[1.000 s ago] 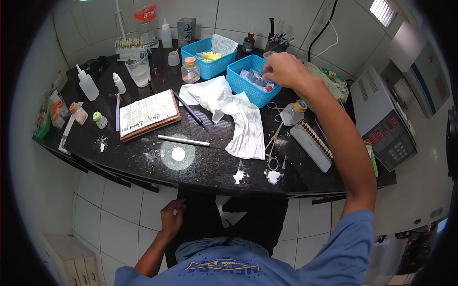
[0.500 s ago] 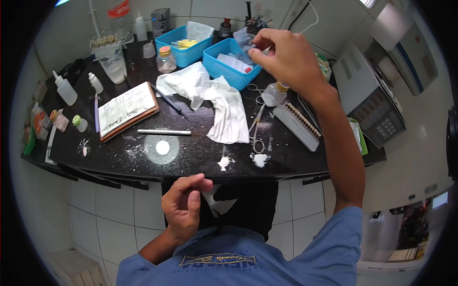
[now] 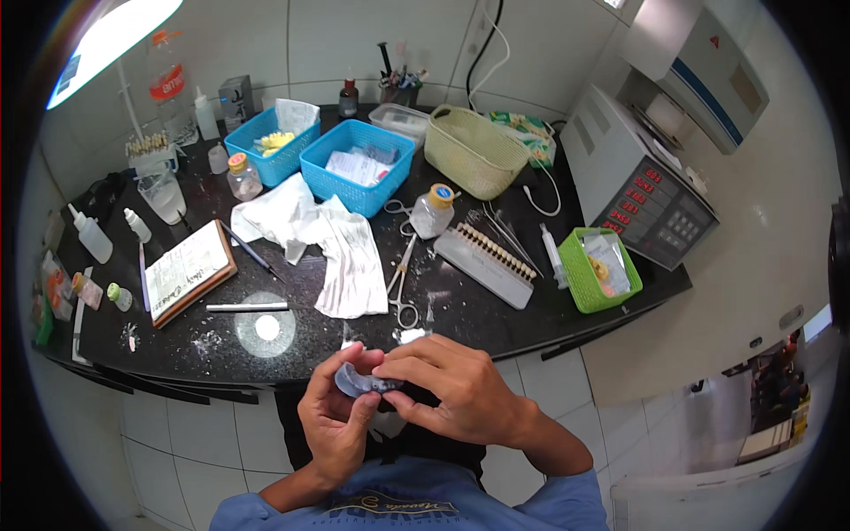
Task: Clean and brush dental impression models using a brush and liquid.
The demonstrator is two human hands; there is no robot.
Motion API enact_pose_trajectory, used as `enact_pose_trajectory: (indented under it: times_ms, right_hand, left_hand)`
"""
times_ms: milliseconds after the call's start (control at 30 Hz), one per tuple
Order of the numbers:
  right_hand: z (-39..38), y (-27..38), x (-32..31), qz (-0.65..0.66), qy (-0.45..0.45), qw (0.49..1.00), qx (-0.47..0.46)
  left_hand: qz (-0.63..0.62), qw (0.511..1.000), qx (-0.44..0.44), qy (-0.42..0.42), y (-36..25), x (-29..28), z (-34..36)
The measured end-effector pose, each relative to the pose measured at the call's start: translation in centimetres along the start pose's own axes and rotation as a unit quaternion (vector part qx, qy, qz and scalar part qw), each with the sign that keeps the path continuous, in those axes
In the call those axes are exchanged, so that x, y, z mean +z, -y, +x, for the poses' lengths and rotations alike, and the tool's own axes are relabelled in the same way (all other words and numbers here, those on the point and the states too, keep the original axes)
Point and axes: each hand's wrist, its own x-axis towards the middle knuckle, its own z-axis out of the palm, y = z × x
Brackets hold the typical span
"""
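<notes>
A curved grey-blue dental model [image 3: 352, 380] is held between both hands, just in front of the counter's near edge and above my lap. My left hand [image 3: 332, 423] grips its left end, thumb below and fingers above. With bent fingers, my right hand [image 3: 462, 391] pinches the model's right end and covers part of it. Small tooth-like bumps show near the right fingertips. Just beyond the hands, white powder [image 3: 411, 335] lies on the dark counter. A locking clamp [image 3: 401, 274] rests past it, beside a crumpled white cloth [image 3: 350, 265].
Two blue baskets [image 3: 382, 188] stand at the back, with a beige basket [image 3: 474, 157] to their right. A tooth shade guide [image 3: 485, 268], a powder jar [image 3: 432, 212] and a green basket [image 3: 595, 296] sit at right. An open notebook [image 3: 188, 274] and a brush [image 3: 248, 307] lie left.
My right hand has come down from above the blue basket with the grey-blue model. My left hand, empty before, now holds it too. The view has shifted toward the right.
</notes>
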Motion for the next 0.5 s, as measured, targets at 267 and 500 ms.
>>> enact_pose_trajectory:
  times_ms: [267, 500]
  right_hand:
    - [4.6, -3.1, -5.6, -0.136, -0.086, 0.987, 0.009]
    - [21.9, -16.0, -13.7, -0.327, -0.07, 0.936, 0.112]
  left_hand:
    - [0.014, 0.991, 0.112, -0.072, -2.3, -2.5, 2.5]
    - [-0.002, 1.0, 0.009, 0.011, -2.9, -2.4, 6.9]
